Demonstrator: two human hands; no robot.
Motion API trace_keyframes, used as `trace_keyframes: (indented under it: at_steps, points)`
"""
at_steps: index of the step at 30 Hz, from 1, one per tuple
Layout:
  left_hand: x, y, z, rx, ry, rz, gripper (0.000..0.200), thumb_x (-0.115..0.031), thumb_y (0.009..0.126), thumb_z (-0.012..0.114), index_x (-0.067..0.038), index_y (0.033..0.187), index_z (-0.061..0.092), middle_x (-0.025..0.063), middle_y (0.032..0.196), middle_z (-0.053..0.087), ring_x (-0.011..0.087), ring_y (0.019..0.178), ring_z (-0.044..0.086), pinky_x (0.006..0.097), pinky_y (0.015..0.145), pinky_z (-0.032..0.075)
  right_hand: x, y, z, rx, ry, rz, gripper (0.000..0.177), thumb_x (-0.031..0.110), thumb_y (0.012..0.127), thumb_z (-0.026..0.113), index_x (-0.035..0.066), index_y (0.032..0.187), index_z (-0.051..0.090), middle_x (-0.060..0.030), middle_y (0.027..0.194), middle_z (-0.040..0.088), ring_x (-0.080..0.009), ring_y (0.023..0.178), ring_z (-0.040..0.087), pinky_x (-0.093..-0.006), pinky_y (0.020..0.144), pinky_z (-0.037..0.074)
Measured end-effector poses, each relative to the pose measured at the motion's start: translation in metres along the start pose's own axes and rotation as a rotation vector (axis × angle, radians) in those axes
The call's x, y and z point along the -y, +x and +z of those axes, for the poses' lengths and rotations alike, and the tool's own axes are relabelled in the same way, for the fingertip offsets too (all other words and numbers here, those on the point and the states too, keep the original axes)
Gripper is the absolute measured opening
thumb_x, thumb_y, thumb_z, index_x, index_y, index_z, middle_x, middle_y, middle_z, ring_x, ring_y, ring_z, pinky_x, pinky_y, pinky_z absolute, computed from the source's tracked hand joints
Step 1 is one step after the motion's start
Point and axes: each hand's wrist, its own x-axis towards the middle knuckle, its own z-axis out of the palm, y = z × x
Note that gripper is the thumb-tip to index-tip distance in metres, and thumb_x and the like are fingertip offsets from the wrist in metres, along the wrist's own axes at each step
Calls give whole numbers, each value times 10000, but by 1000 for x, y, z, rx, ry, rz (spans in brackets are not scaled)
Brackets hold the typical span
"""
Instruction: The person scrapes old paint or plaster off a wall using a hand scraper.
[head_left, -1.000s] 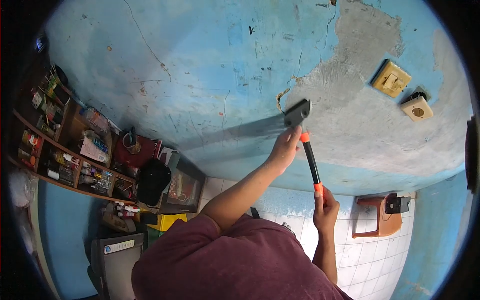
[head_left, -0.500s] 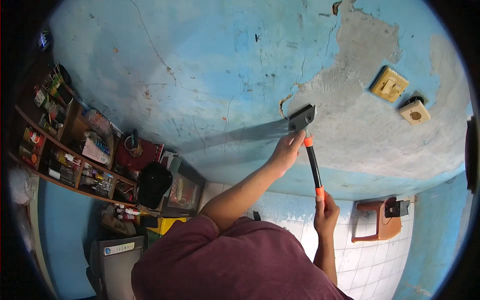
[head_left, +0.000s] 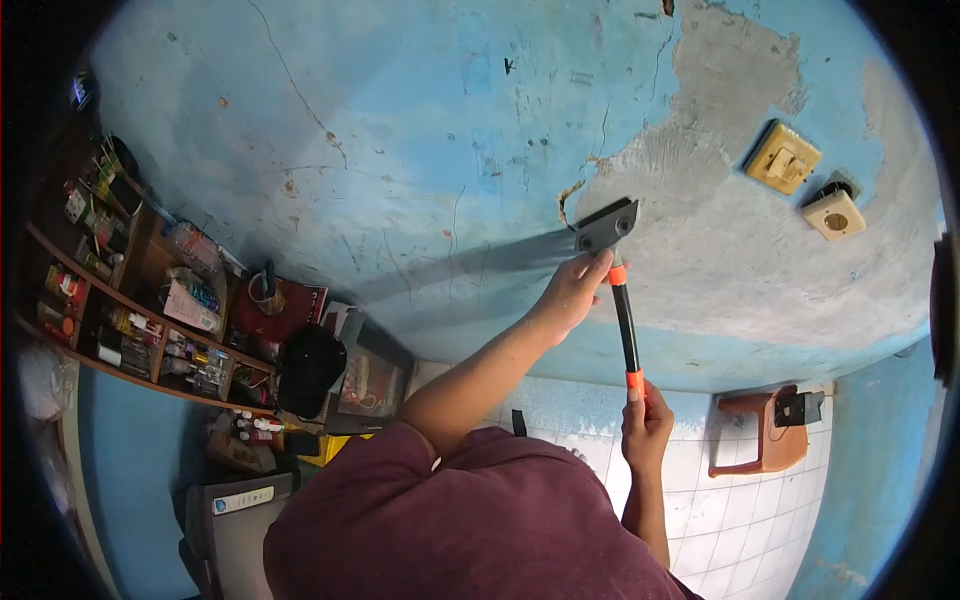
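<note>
A scraper [head_left: 625, 325] with a black handle, orange bands and a wide dark head is held up against the blue wall [head_left: 400, 90]. My left hand [head_left: 577, 292] is closed around its neck just below the head. Lower down, my right hand [head_left: 647, 425] grips the orange end of the handle. The scraper's head lies at the edge of a bare grey patch [head_left: 700, 220], beside a crack with chipped paint [head_left: 567, 203].
A yellowed switch [head_left: 782, 158] and a loose socket [head_left: 835, 213] are on the wall at right. An orange-brown plastic stool [head_left: 778, 445] stands on white tiles. Shelves of bottles [head_left: 150, 370], a black cap [head_left: 310, 370] and a grey-framed case [head_left: 375, 375] are at left.
The scraper's head has tilted slightly and shifted a little right against the wall. Both hands keep their hold, and the view has shifted slightly.
</note>
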Motion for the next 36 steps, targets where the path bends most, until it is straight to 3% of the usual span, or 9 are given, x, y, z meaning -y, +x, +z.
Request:
trace_keyframes:
  at_steps: [7,11,13,16,20,30,34,36]
  points:
    - [-20,3,5,-38,-21,82,502,-547,987,462,-119,1190,626,5,1225,648,100,1086,539,318,820,430,27,4,5,44,71,2,351,238,991,573,-59,1172,620,52,713,494,-32,622,412,-208,543,321]
    - [-20,-2,2,-51,6,24,484,-536,988,471,-118,1165,640,9,1204,655,93,1078,543,305,811,432,15,5,10,43,71,-41,343,234,991,574,-55,1171,622,53,704,492,-31,612,410,-209,534,318]
    - [-25,3,0,-45,-2,38,483,-534,987,473,-116,1158,642,8,1200,654,94,1074,544,304,810,433,8,2,16,23,71,-63,348,253,997,569,-34,1192,597,79,619,415,-9,502,358,-184,447,269]
    - [-27,0,-2,-41,38,54,483,-531,987,478,-103,1139,642,10,1191,649,105,1056,548,308,805,438,23,4,13,14,99,-5,315,214,986,578,-49,1153,630,52,684,478,-30,590,397,-208,521,315]
    - [-17,4,3,-41,-34,24,489,-534,984,483,-96,1133,642,27,1181,645,112,1045,549,327,803,451,21,-4,15,41,210,68,314,207,995,561,-47,1171,612,65,664,456,-19,559,380,-196,487,289]
    - [-22,4,7,-94,-18,55,574,-601,969,439,-93,1131,652,4,1116,673,107,1033,566,313,772,449,20,2,23,47,212,-5,327,257,1011,544,-25,1166,601,76,616,414,-12,485,340,-188,429,249]
    - [-27,4,-1,-16,-11,98,514,-559,976,480,-94,1139,626,26,1188,645,110,1061,541,329,811,437,22,2,22,52,220,0,310,245,1013,539,-22,1157,604,75,612,416,-13,473,347,-185,423,257]
    - [-25,0,6,-73,19,54,579,-615,963,440,-100,1111,660,6,1106,673,108,1042,559,316,771,446,19,-4,24,34,229,14,309,245,1013,538,-21,1154,607,75,611,416,-14,472,346,-185,422,258]
